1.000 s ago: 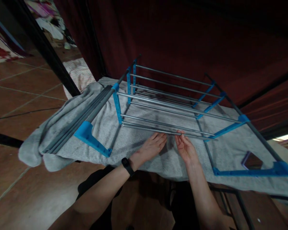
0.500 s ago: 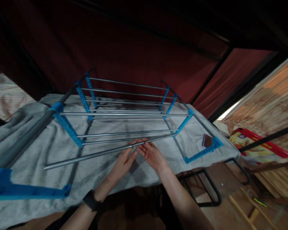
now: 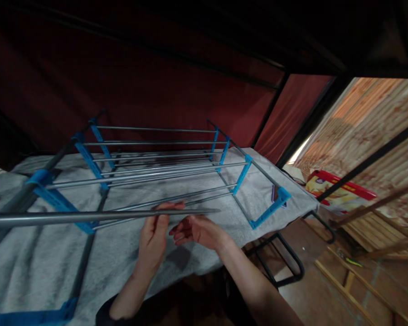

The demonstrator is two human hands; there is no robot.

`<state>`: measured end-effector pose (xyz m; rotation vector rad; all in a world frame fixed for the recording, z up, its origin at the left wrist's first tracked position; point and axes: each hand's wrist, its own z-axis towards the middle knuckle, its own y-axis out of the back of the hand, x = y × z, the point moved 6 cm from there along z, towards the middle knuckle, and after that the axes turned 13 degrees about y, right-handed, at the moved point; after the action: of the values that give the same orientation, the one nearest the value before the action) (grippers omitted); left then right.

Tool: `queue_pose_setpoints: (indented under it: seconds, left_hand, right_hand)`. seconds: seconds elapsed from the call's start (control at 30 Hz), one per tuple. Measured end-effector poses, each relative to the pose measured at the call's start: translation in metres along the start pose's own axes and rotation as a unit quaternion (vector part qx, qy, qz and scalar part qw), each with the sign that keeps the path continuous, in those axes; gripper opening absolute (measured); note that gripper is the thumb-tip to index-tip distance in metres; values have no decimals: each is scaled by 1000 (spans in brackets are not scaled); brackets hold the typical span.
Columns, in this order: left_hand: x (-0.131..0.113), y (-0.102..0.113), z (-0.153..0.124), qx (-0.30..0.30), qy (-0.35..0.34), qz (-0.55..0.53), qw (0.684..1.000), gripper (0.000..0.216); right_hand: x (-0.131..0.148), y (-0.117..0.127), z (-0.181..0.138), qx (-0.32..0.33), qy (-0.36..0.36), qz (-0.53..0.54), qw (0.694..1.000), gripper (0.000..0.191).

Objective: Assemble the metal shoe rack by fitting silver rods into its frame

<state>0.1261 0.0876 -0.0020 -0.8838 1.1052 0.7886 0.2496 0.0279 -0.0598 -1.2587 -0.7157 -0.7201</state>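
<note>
My left hand (image 3: 152,242) is closed around a long grey metal rod (image 3: 98,218), thumb in front and fingers behind it. The rod lies nearly level across the view, and its left end runs out of frame. My right hand (image 3: 202,232) is just below the rod's right part, its fingers apart and holding nothing. Behind both hands lies a rack frame of grey tubes and blue plastic brackets (image 3: 242,175). Several thin rods run between its two sides. At the front right, a blue bracket (image 3: 270,208) has no rod attached.
A grey blanket (image 3: 204,258) covers the surface under the rack. A dark phone-like object (image 3: 275,194) lies behind the front right bracket. To the right are a red and yellow box (image 3: 340,190), a wooden chair (image 3: 367,233) and black metal tubing (image 3: 299,269). Dark red fabric (image 3: 156,86) hangs behind.
The rod has shifted left and lifted towards me, its right end leaving the rack's right side. My right hand has let go of it. The view has turned rightward.
</note>
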Motion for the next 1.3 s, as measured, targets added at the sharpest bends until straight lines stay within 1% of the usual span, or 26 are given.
queue_pose_setpoints:
  seconds: [0.07,0.1,0.17,0.23,0.27,0.33,0.4,0.47,0.53,0.6,0.63,0.7,0.73,0.8,0.9,1.0,1.13,1.3]
  left_hand:
    - [-24,0,0,-5,-40,-38,998,30]
    - [-39,-1,0,-7,-68,-56,996,31]
    - [-70,-1,-1,-11,-129,-87,988,32]
    - [-97,-1,-3,-18,-178,-89,980,31]
    - [-107,-1,-3,-21,-190,-68,979,30]
    - [-117,-5,-3,-22,-187,25,982,31]
    - [-116,-15,-3,-13,-185,146,972,32]
    - [-107,-31,-4,22,-205,246,947,33]
    - [-90,-50,-7,61,-233,331,912,34]
    - [-66,-66,-11,80,-247,426,867,34]
    - [-52,-71,-12,77,-250,474,841,34]
    - [-25,-73,-14,61,-251,560,787,32]
    - [-12,-71,-14,52,-250,591,765,31]
    - [10,-61,-10,39,-238,632,737,31]
    - [34,-41,0,25,-201,666,718,33]
    - [50,-27,10,31,-165,687,707,36]
    - [64,-24,18,48,-135,694,705,37]
    - [70,-23,22,62,-135,690,708,37]
  right_hand:
    - [1,-1,-5,47,-29,1,998,56]
    - [3,0,-8,58,-33,4,998,54]
    - [9,6,-10,46,-19,6,999,51]
    - [17,16,-9,0,16,9,1000,46]
    - [21,21,-9,-32,36,13,999,44]
    - [29,34,-7,-104,78,27,991,37]
    - [35,46,-6,-171,112,40,978,30]
    - [40,58,-6,-233,140,52,961,22]
    - [45,70,-7,-290,160,65,941,14]
    - [48,81,-10,-343,174,76,920,8]
    - [48,86,-12,-364,176,82,911,6]
    - [46,95,-15,-400,172,99,895,7]
    - [43,98,-16,-412,165,107,890,8]
    - [37,105,-18,-434,152,123,879,11]
    - [29,115,-22,-458,143,137,867,15]
    - [31,123,-23,-460,161,134,863,16]
    - [40,130,-22,-448,201,118,863,16]
    - [49,135,-22,-445,244,65,859,9]
